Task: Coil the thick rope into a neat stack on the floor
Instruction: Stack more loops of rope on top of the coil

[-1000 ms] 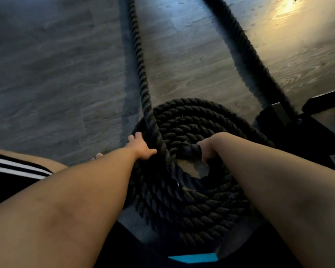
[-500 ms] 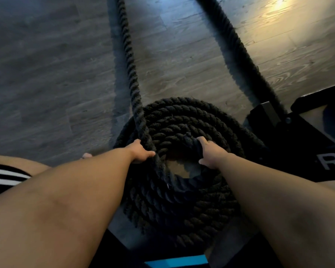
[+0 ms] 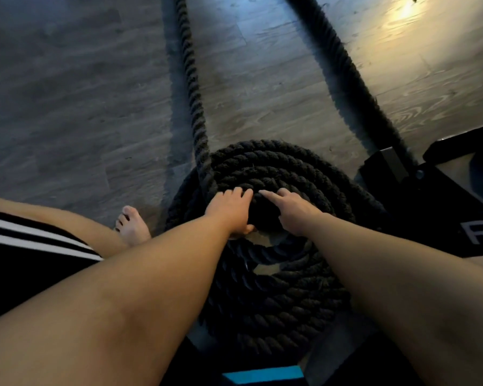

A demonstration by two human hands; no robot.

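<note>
The thick black rope coil [image 3: 285,296] lies flat on the wood floor in several stacked turns around a small open middle. A free length of rope [image 3: 191,79] runs from the coil's far left side straight away from me. My left hand [image 3: 229,211] grips the innermost top turn, fingers over it and thumb under it. My right hand [image 3: 294,210] rests on the same turn just to the right, index finger straight along the rope. The two hands almost touch.
A second rope length [image 3: 343,65] runs diagonally to a black metal equipment base [image 3: 430,201] right of the coil. My bare foot [image 3: 131,227] stands just left of the coil. A blue strip [image 3: 262,376] shows at the bottom edge.
Both hands have moved together onto the far inner turn of the coil. The right hand went from gripping the rope to lying on it with the index finger out.
</note>
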